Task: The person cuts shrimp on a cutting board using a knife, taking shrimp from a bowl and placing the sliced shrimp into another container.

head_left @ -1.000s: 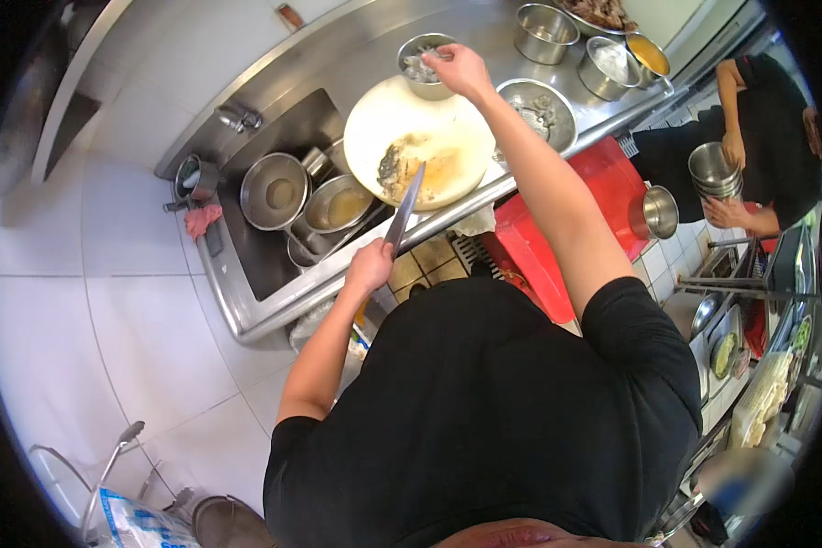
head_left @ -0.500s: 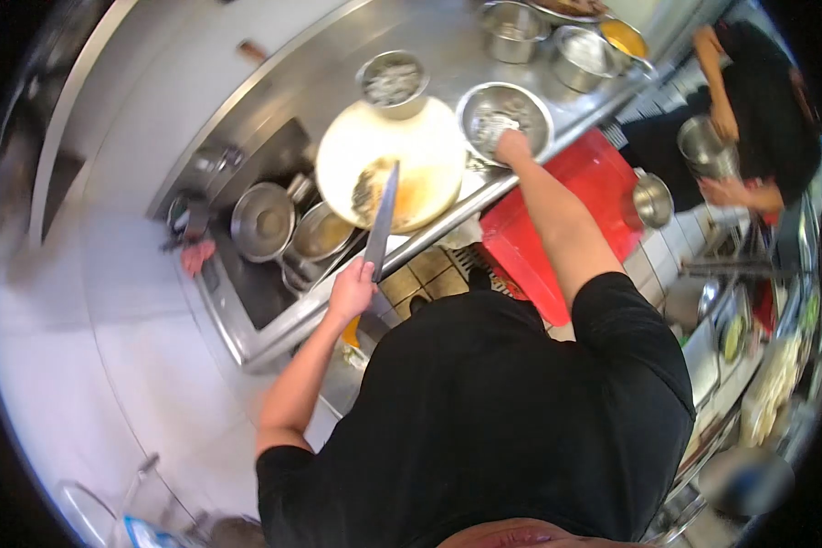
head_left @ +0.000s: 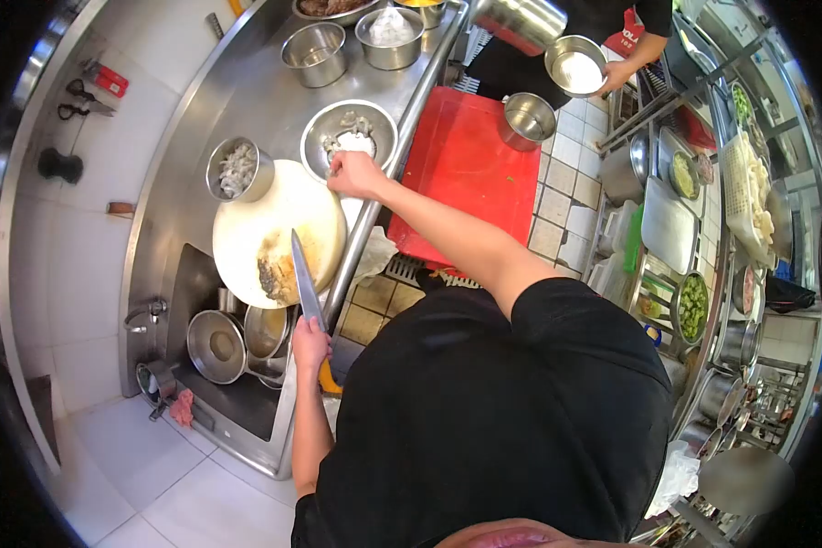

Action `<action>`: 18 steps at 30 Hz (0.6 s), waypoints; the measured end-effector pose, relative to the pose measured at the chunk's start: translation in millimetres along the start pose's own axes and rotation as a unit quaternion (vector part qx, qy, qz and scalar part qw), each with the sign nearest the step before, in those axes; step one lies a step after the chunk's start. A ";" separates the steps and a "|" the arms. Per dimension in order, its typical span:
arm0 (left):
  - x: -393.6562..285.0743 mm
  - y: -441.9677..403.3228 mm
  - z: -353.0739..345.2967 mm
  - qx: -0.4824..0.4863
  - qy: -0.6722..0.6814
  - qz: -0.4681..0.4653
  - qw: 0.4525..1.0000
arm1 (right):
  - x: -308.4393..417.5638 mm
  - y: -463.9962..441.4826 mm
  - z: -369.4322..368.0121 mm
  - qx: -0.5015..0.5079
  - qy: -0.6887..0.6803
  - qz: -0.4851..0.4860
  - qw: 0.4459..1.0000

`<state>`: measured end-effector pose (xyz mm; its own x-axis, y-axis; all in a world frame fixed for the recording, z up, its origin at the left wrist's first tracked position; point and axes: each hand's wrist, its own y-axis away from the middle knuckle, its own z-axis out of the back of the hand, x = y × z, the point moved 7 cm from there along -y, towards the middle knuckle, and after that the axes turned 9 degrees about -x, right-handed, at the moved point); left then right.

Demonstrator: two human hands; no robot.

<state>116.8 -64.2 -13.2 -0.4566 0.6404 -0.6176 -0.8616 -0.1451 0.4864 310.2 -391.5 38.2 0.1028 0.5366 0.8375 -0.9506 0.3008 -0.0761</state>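
Observation:
My left hand (head_left: 310,347) is wrapped around the handle of a long kitchen knife (head_left: 305,279). The blade points away over a round white chopping board (head_left: 237,224), which carries dark, wet scraps (head_left: 269,272). My right hand (head_left: 356,173) is closed at the near rim of a metal bowl (head_left: 388,128), with the fingers bent over its edge. Inside the bowl lie white powder (head_left: 356,143) and greyish pieces that look like raw shrimp (head_left: 358,123). A metal pot (head_left: 263,178) of similar greyish pieces (head_left: 238,169) stands on the board's far edge.
Steel pots (head_left: 315,55) stand farther along the counter, one heaped with white powder (head_left: 390,27). The sink (head_left: 256,402) holds pans (head_left: 216,347). A red plastic surface (head_left: 470,178) lies right of the counter. A co-worker's hand (head_left: 617,78) holds a metal pot (head_left: 575,68).
My view has turned, so the counter appears farther left. My right hand has drawn back from inside the bowl to its near rim. The knife stays in my left hand.

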 end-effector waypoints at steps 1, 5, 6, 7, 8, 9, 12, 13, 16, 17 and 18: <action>-1.8 -0.2 0.0 0.003 0.001 -0.004 1.000 | 8.7 11.0 -2.4 0.001 -0.001 0.003 1.000; 2.4 -4.5 -1.9 0.028 0.076 0.008 0.997 | 55.3 56.8 -16.8 0.080 0.033 0.000 0.996; 7.6 -5.5 0.3 0.022 0.079 0.012 0.997 | 65.7 63.1 -25.6 0.084 0.040 0.024 0.995; 10.1 -2.2 3.7 0.017 0.083 0.015 0.996 | 76.0 69.2 -33.9 0.088 0.047 0.049 0.994; 8.8 1.8 7.0 0.000 0.084 -0.007 0.996 | 83.1 75.6 -40.0 0.087 0.032 0.037 0.995; 6.8 5.2 9.7 -0.016 0.086 -0.029 0.996 | 88.3 79.0 -47.0 0.091 0.031 0.042 0.994; 11.1 7.1 4.3 -0.009 0.096 -0.026 0.995 | 123.3 96.1 -63.7 0.046 0.081 0.202 0.975; 18.1 4.6 2.9 0.009 0.103 -0.033 0.994 | 127.1 99.4 -75.3 0.064 0.071 0.217 0.971; 26.3 -1.5 16.4 -0.015 0.041 -0.030 0.999 | 114.7 103.8 -111.9 0.069 0.212 0.257 0.941; 23.5 0.6 27.8 -0.033 0.017 -0.021 0.999 | 107.5 108.5 -122.8 0.073 0.240 0.274 0.928; 29.1 -3.7 33.0 -0.036 0.038 -0.010 0.999 | 94.6 113.4 -139.2 0.124 0.268 0.265 0.918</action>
<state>114.0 -20.1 -12.5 -0.4521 0.5843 -0.6739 -0.8832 -0.1879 0.4297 252.9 -196.8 33.5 -0.3262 0.8866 0.3278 -0.9396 -0.2662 -0.2152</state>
